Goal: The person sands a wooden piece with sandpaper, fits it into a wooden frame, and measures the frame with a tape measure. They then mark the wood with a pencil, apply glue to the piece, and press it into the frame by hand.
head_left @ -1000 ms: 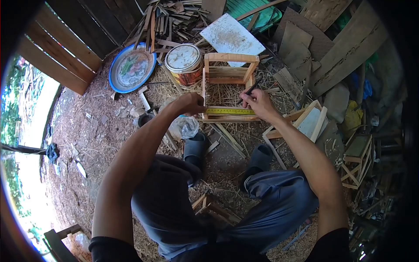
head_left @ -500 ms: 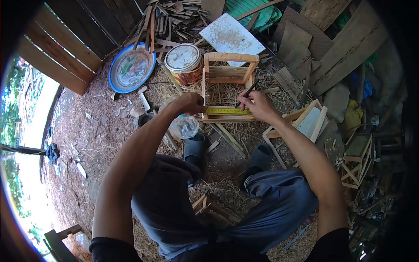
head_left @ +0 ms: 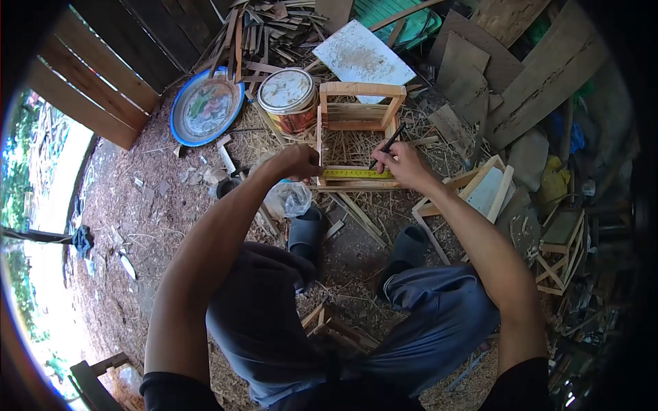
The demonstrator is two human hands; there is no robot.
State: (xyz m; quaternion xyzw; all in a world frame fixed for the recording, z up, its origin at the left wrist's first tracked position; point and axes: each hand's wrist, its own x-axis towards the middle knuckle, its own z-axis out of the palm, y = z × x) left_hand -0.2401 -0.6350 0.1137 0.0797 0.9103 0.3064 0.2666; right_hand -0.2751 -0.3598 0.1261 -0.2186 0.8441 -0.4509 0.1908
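Observation:
A yellow tape measure (head_left: 353, 174) lies stretched along the near bar of a small wooden frame (head_left: 362, 89). At the bar's left end, my left hand (head_left: 300, 162) is closed on the end of the tape; its fingertips are partly hidden. My right hand (head_left: 403, 164) is closed round a dark pen (head_left: 391, 142), whose tip points down at the tape near the bar's right part. The frame stands on ground strewn with straw and shavings.
Left of the frame stand a paint bucket (head_left: 288, 92) and a blue-rimmed tray (head_left: 208, 107). A white board (head_left: 363, 60) lies behind it. Another wooden frame (head_left: 504, 194) is at the right, with a plastic bag (head_left: 289, 200) beside my left hand.

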